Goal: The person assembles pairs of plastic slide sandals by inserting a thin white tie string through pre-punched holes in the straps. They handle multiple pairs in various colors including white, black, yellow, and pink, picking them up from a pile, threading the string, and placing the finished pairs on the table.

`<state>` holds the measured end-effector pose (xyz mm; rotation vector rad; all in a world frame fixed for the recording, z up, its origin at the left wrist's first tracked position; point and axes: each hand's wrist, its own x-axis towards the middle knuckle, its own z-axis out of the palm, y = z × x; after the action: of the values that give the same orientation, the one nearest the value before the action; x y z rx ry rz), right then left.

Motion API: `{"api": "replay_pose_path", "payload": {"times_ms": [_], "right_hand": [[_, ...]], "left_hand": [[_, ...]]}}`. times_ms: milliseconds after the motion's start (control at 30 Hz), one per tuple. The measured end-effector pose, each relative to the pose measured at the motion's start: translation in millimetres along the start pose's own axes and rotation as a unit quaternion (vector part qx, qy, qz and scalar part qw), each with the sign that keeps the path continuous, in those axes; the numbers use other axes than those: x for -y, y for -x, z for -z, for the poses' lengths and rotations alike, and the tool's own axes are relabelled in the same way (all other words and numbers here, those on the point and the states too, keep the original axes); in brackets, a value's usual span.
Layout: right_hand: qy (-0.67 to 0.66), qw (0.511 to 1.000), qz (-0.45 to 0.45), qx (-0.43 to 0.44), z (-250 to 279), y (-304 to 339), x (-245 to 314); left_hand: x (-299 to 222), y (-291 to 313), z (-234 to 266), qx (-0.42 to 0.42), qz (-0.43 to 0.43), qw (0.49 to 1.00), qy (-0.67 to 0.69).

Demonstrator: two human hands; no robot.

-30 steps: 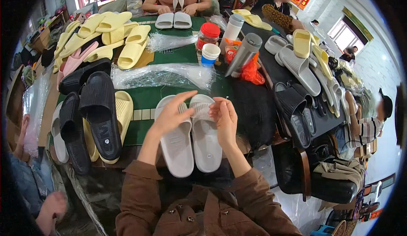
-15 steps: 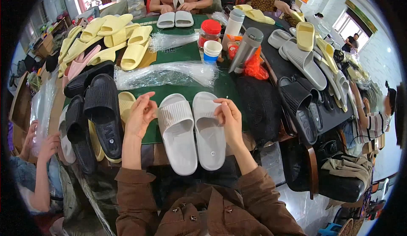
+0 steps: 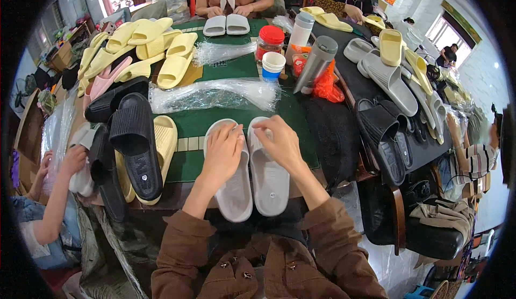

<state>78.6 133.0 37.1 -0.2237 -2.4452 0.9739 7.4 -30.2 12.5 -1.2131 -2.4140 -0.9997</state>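
Note:
A pair of light grey slide slippers lies side by side before me, toes pointing away: the left slipper [image 3: 236,199] and the right slipper [image 3: 270,183]. My left hand [image 3: 221,151] rests over the left slipper's ribbed strap, fingers stretched forward and covering most of it. Over the right slipper's strap is my right hand [image 3: 279,142], its fingers bent and fingertips together near the toe end. Whatever those fingertips may hold is too small to make out. Black slides [image 3: 135,137] and a cream slide [image 3: 165,137] lie to the left of the pair.
Clear plastic strips [image 3: 215,95] lie beyond the slippers. Behind them stand a paper cup [image 3: 273,65], a red-lidded jar [image 3: 270,42] and a steel flask [image 3: 317,62]. Yellow slides [image 3: 177,59] pile up far left. A co-worker's hand [image 3: 73,160] works at the left edge.
Both my hands have come inward from beside the slippers to over their straps. The co-worker at left has raised a whitish slipper with plastic. The view has shifted slightly.

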Motion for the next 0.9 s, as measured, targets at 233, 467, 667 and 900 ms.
{"api": "replay_pose_path", "payload": {"times_ms": [233,467,667,900], "right_hand": [[0.186,0.975,0.014,0.116,-37,-38,-22],[-0.024,0.999,-0.034,0.035,-37,-40,-20],[-0.17,0.985,-0.035,-0.018,-37,-38,-26],[-0.258,0.962,-0.091,-0.02,-37,-35,-31]], "left_hand": [[0,1,-16,0.004,0.046,0.999,-0.028],[0,-18,2,0.02,0.086,0.972,0.216],[14,-17,-10,-0.066,0.108,0.984,0.124],[23,-30,-14,-0.102,0.162,0.963,0.189]]}}
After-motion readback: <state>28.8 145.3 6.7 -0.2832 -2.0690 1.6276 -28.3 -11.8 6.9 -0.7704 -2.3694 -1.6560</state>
